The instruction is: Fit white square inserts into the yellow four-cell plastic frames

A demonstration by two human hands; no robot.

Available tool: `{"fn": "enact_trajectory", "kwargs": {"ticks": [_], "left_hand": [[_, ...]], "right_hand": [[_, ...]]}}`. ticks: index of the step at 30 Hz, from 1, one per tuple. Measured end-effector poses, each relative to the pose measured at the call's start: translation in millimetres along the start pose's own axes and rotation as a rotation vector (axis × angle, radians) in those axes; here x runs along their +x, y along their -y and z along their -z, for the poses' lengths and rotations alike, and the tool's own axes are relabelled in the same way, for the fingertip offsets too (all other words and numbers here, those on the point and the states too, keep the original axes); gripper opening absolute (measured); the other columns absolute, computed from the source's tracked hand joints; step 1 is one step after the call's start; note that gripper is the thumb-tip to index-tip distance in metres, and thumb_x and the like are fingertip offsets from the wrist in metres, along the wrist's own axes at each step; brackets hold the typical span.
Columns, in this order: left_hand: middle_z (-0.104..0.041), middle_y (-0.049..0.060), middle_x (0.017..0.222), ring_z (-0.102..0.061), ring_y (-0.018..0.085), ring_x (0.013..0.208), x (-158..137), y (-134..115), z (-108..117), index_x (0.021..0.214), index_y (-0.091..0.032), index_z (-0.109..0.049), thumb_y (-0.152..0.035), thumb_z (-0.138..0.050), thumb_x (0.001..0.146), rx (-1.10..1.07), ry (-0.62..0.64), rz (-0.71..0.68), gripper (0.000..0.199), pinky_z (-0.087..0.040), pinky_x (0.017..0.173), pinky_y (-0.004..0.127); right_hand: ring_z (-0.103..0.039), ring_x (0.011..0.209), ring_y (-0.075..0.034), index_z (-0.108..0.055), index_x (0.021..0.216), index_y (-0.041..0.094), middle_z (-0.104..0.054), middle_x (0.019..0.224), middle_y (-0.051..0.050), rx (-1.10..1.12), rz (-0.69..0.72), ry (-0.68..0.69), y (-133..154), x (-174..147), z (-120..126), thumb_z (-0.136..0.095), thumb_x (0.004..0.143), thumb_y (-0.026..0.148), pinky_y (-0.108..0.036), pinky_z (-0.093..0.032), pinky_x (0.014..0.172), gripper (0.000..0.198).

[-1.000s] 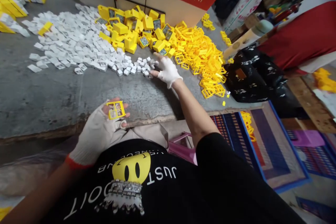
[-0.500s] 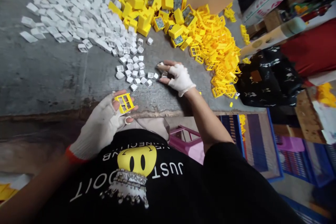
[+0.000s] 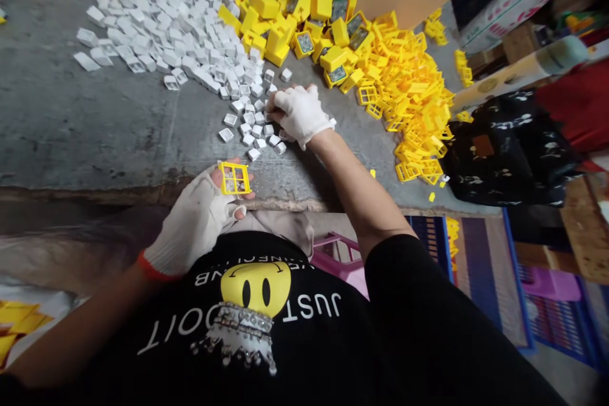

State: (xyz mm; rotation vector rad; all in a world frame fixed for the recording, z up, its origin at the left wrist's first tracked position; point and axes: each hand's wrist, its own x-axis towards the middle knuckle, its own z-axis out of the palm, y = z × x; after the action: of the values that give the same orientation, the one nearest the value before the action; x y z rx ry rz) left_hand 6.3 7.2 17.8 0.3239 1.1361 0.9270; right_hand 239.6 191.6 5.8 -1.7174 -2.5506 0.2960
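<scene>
Grey tabletop (image 3: 118, 146): our half-curled left hand (image 3: 197, 212) holds a yellow frame (image 3: 235, 179), which loose fingers could drop; our right hand (image 3: 299, 113) curls beside white pieces (image 3: 248, 118), grip hidden.

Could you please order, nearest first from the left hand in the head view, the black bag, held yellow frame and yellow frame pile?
1. Held yellow frame: in the left hand.
2. Yellow frame pile: to the right.
3. Black bag: farther right.

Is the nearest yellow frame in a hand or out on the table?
In the left hand: fingers show around the yellow frame.
</scene>
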Motion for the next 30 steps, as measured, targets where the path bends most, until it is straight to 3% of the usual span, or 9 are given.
{"fn": "enact_trajectory", "kwargs": {"ticks": [3, 6, 9, 12, 17, 21, 24, 26, 30], "left_hand": [[-0.083, 0.017, 0.148, -0.085, 0.031, 0.113, 5, 3, 0, 0.160, -0.024, -0.075, -0.042, -0.086, 0.108, -0.020, 0.018, -0.017, 0.057, -0.060, 0.075, 0.032], [-0.083, 0.015, 0.155, -0.087, 0.034, 0.124, 7, 5, 0, 0.155, -0.027, -0.077, -0.042, -0.088, 0.109, -0.060, 0.082, -0.043, 0.050, -0.065, 0.080, 0.033], [-0.086, 0.012, 0.149, -0.088, 0.028, 0.117, 6, 7, 2, 0.146, -0.027, -0.080, -0.033, -0.089, 0.109, -0.108, 0.104, -0.043, 0.038, -0.067, 0.080, 0.030], [-0.088, 0.009, 0.140, -0.087, 0.023, 0.108, 2, 12, 8, 0.138, -0.026, -0.083, -0.028, -0.091, 0.108, -0.135, 0.114, -0.031, 0.032, -0.067, 0.077, 0.028], [-0.089, 0.006, 0.124, -0.082, 0.018, 0.091, -4, 21, 23, 0.132, -0.025, -0.085, -0.029, -0.100, 0.100, -0.194, 0.156, -0.028, 0.035, -0.067, 0.072, 0.025], [-0.089, 0.007, 0.134, -0.086, 0.021, 0.100, -5, 19, 28, 0.134, -0.026, -0.083, -0.032, -0.100, 0.101, -0.211, 0.128, -0.073, 0.037, -0.065, 0.073, 0.025], [-0.088, 0.011, 0.135, -0.088, 0.026, 0.104, -8, 12, 28, 0.142, -0.025, -0.081, -0.042, -0.092, 0.109, -0.199, 0.079, -0.050, 0.038, -0.064, 0.074, 0.028], [-0.087, 0.013, 0.134, -0.086, 0.025, 0.101, -10, 9, 30, 0.144, -0.024, -0.080, -0.047, -0.086, 0.114, -0.196, 0.042, -0.042, 0.039, -0.063, 0.074, 0.029], [-0.086, 0.012, 0.125, -0.082, 0.022, 0.088, -11, 7, 35, 0.144, -0.022, -0.080, -0.048, -0.077, 0.119, -0.200, -0.013, -0.035, 0.035, -0.065, 0.076, 0.032]], "right_hand": [[-0.080, 0.131, -0.038, -0.088, 0.119, 0.026, -0.091, 0.121, -0.006, 0.157, 0.045, -0.025, 9, -23, 9, -0.072, 0.113, 0.023, -0.069, -0.053, 0.134, 0.018], [-0.082, 0.112, -0.032, -0.088, 0.113, 0.028, -0.090, 0.113, -0.004, 0.371, 0.199, -0.015, 28, -64, 20, -0.075, 0.114, 0.028, -0.058, -0.062, 0.125, 0.012], [-0.081, 0.107, -0.029, -0.086, 0.107, 0.027, -0.089, 0.110, -0.005, 0.456, 0.319, 0.045, 49, -95, 21, -0.072, 0.117, 0.032, -0.051, -0.063, 0.115, 0.018], [-0.078, 0.105, -0.028, -0.085, 0.104, 0.027, -0.088, 0.106, -0.006, 0.458, 0.381, 0.091, 64, -103, 11, -0.070, 0.118, 0.035, -0.047, -0.061, 0.108, 0.022], [-0.078, 0.101, -0.028, -0.086, 0.103, 0.026, -0.090, 0.104, -0.007, 0.472, 0.451, 0.145, 78, -101, -4, -0.072, 0.116, 0.033, -0.045, -0.059, 0.104, 0.020], [-0.081, 0.106, -0.029, -0.089, 0.122, 0.027, -0.089, 0.108, -0.006, 0.544, 0.422, 0.092, 75, -93, -2, -0.070, 0.122, 0.042, -0.047, -0.062, 0.108, 0.024], [-0.078, 0.132, -0.035, -0.087, 0.133, 0.028, -0.088, 0.129, -0.008, 0.344, 0.299, -0.058, 62, -64, -3, -0.069, 0.121, 0.038, -0.061, -0.057, 0.127, 0.023], [-0.070, 0.150, -0.043, -0.086, 0.134, 0.028, -0.085, 0.141, -0.010, 0.167, 0.294, -0.074, 55, -38, -8, -0.070, 0.118, 0.034, -0.075, -0.048, 0.135, 0.023], [-0.063, 0.157, -0.047, -0.086, 0.132, 0.031, -0.085, 0.128, -0.010, 0.081, 0.385, -0.004, 57, -6, -18, -0.067, 0.120, 0.037, -0.084, -0.040, 0.136, 0.023]]}}
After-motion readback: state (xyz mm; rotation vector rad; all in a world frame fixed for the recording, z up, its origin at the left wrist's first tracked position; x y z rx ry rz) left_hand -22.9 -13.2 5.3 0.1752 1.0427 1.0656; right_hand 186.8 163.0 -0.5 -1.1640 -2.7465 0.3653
